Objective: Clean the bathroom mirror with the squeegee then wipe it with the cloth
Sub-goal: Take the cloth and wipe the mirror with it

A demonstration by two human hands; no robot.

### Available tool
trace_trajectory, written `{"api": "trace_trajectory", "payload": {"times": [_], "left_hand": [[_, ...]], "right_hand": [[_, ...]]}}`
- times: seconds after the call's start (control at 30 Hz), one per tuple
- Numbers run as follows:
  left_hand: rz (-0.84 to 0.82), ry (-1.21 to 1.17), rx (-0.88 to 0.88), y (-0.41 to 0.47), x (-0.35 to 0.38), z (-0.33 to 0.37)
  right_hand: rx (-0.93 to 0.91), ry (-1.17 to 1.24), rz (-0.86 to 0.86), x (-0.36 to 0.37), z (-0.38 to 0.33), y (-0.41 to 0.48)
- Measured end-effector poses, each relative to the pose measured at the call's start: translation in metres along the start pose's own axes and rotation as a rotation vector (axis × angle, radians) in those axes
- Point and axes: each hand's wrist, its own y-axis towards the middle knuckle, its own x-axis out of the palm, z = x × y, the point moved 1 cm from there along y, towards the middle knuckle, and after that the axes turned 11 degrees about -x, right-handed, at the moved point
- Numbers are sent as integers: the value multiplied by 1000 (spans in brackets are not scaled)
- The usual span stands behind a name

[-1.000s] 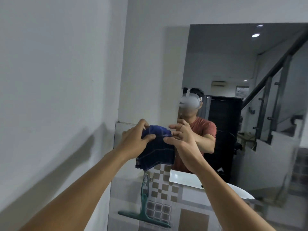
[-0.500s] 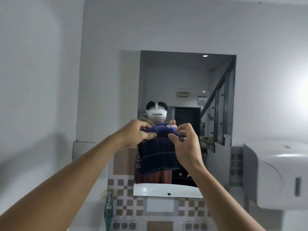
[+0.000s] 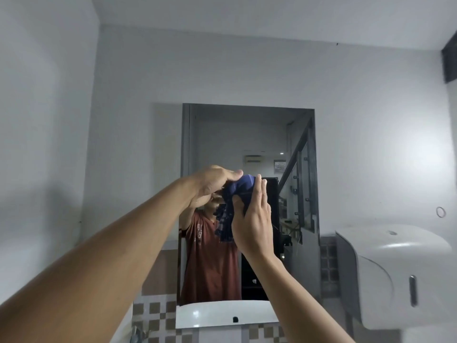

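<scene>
A tall rectangular mirror [image 3: 247, 134] hangs on the white wall straight ahead. In front of its middle I hold a dark blue checked cloth [image 3: 237, 191], bunched up between both hands. My left hand [image 3: 212, 184] grips the cloth from above and the left. My right hand [image 3: 252, 219] presses against its right side, fingers upright. A loose end of the cloth hangs down between my hands. The mirror reflects a person in a red shirt. The squeegee is out of view.
A white wall-mounted dispenser [image 3: 395, 276] juts out at the right, level with my forearms. Brown and white checked tiles [image 3: 153, 315] cover the wall below the mirror. A white wall runs close along the left side.
The view has tilted upward, so the squeegee has dropped out of sight. The cloth hung spread between my hands before; now it is bunched into a wad, held higher in front of the mirror.
</scene>
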Motion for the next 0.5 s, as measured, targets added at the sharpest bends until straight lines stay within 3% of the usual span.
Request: {"api": "trace_trajectory", "payload": {"times": [0.07,0.13,0.17,0.23,0.27,0.43,0.5], "left_hand": [[6,-90,22,1,-8,0],[189,-161,121,5,-14,-5],[366,-95,189,11,-20,-12],[754,286,317,23,-32,-34],[843,450,355,28,-35,-47],[826,834,557,40,-19,-102],[812,938,560,48,-8,-114]], "right_hand": [[-40,-5,53,6,-1,9],[-75,-42,95,12,0,20],[-84,-70,110,15,0,28],[-122,-144,143,20,1,50],[-151,-181,160,21,2,63],[-287,-415,153,30,-3,135],[-363,-531,126,36,-8,163]]}}
